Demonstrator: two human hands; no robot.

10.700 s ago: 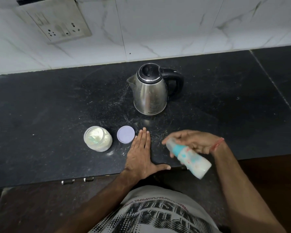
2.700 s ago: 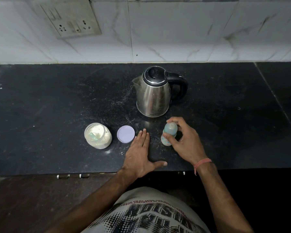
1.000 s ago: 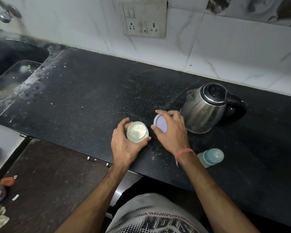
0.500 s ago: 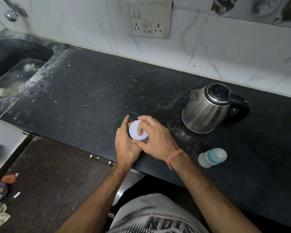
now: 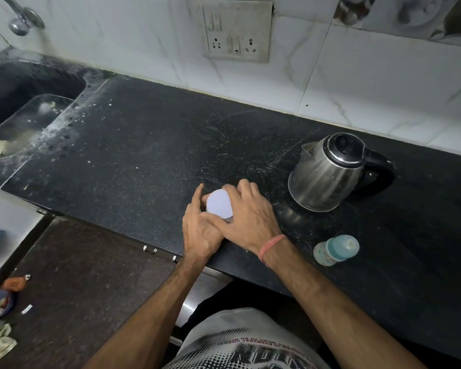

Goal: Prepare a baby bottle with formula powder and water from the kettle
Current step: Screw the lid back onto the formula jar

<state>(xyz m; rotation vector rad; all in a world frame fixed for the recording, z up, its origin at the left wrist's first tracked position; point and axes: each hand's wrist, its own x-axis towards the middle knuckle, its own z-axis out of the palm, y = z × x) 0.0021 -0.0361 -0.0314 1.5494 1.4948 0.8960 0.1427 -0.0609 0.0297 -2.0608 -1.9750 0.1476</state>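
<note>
Directly under the right hand (image 5: 246,219) sits the lid (image 5: 219,204), fingers curled round its rim, axis upright, while the left hand (image 5: 198,227) grips the jar beneath it.

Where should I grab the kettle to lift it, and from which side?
Take the kettle by its black loop handle, which sticks out on its right, opposite the spout. Come in from the right with the right hand and curl the fingers through the loop. The steel body is round, smooth and possibly hot, so it makes a poor grip.
</note>
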